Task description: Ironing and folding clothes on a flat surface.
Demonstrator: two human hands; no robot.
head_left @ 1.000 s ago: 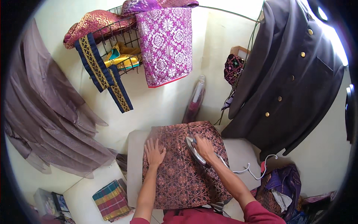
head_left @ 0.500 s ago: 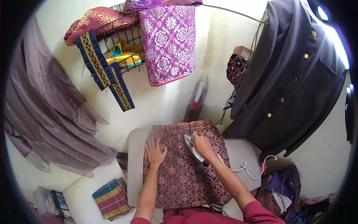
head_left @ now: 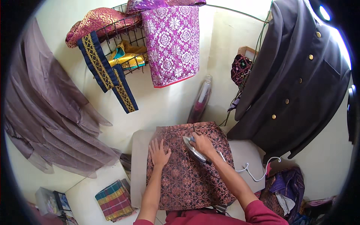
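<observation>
A dark skirt-like garment (head_left: 176, 187) with a copper floral pattern lies spread over a pale padded ironing board (head_left: 249, 153). My right hand (head_left: 202, 144) is closed around the handle of a clothes iron (head_left: 195, 153), whose soleplate rests on the upper middle of the cloth, tip pointing up and left. Flat on the fabric, left of the iron, my left hand (head_left: 159, 154) lies with fingers spread, holding nothing. The iron's white cord (head_left: 247, 169) trails off to the right across the board.
A black coat (head_left: 288, 82) with gold buttons hangs at right, close above the board. Sheer mauve cloth (head_left: 52, 108) drapes at left. A wire basket (head_left: 129, 37) holds folded fabrics. Folded plaid cloth (head_left: 114, 200) lies lower left; crumpled purple cloth (head_left: 288, 187) lies lower right.
The iron has shifted slightly left over the cloth in my right hand. My left hand stays flat, in nearly the same spot. The whole view has shifted a little.
</observation>
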